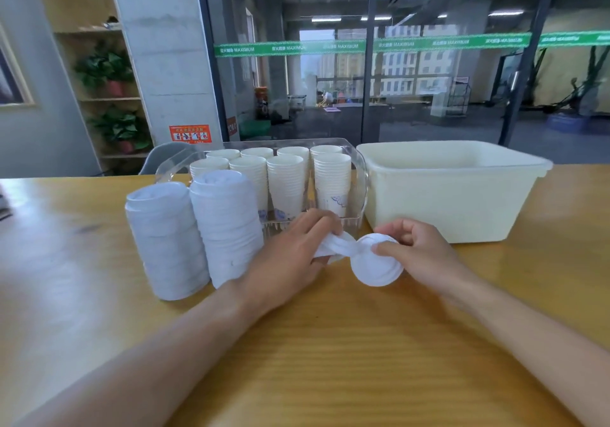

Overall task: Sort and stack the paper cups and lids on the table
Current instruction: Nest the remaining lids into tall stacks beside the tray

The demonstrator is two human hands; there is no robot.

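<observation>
Two tall stacks of white lids [198,235] stood upright and touching at the 9 o'clock side of the table. Behind them, toward 12 o'clock, eight stacks of white paper cups [285,179] stood upright in two rows of four inside a clear tray; the front cups bore a blue print near the base. At centre, a single white lid [376,263] was held tilted, its top facing up. Touching its 9 o'clock edge, a small bunch of lids [333,246] lay blurred.

Partly hidden behind the two lid stacks [198,228]: the left cup stacks [211,165]. Blurred in the left hand [290,255]: lids [333,245], count unreadable.
</observation>
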